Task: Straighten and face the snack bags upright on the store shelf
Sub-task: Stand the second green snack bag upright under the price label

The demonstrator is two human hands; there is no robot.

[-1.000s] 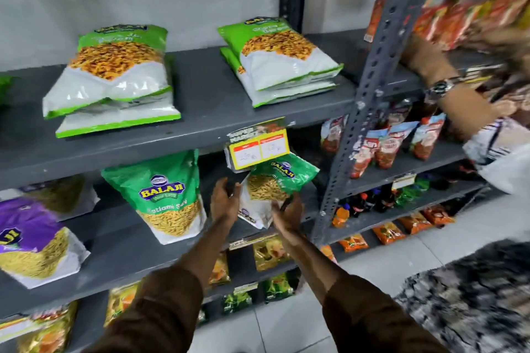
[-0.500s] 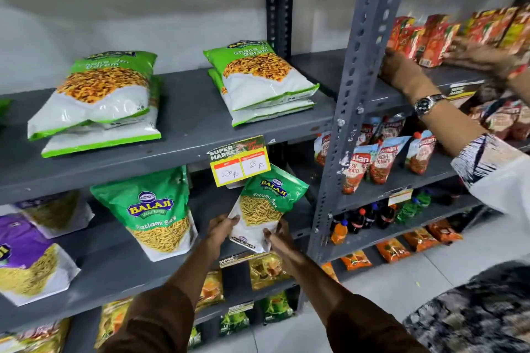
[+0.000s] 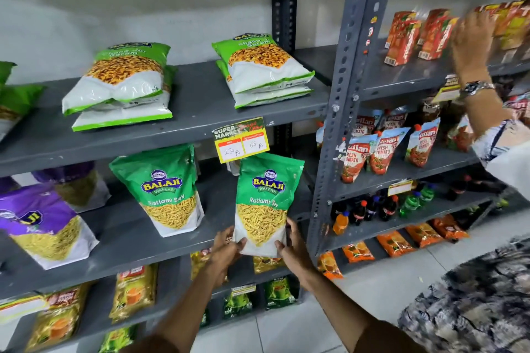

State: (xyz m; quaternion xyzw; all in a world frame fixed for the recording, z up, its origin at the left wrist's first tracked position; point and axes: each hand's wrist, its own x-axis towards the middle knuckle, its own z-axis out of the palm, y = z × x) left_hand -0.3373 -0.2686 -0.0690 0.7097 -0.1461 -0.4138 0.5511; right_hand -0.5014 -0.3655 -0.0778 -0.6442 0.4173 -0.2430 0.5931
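A green Balaji Ratlami Sev bag (image 3: 265, 200) stands upright, label forward, at the front edge of the middle grey shelf (image 3: 120, 249). My left hand (image 3: 226, 246) grips its lower left corner and my right hand (image 3: 292, 246) grips its lower right corner. A second, matching green bag (image 3: 165, 189) stands upright to its left, leaning back slightly. Further left sits a purple snack bag (image 3: 43, 223), tilted. On the shelf above, two stacks of green-and-white snack bags (image 3: 120, 86) (image 3: 263, 69) lie flat.
A yellow price tag (image 3: 242, 140) hangs from the upper shelf edge just above the held bag. A grey upright post (image 3: 338, 123) stands right of it. Another person's arm with a wristwatch (image 3: 476, 86) reaches into red cartons (image 3: 413, 34) on the right-hand rack. Ketchup pouches and bottles fill lower right shelves.
The held green bag has turned from a tilt to upright with its label facing front. Both my hands slid to its bottom corners. The other person's hand moved along the red cartons.
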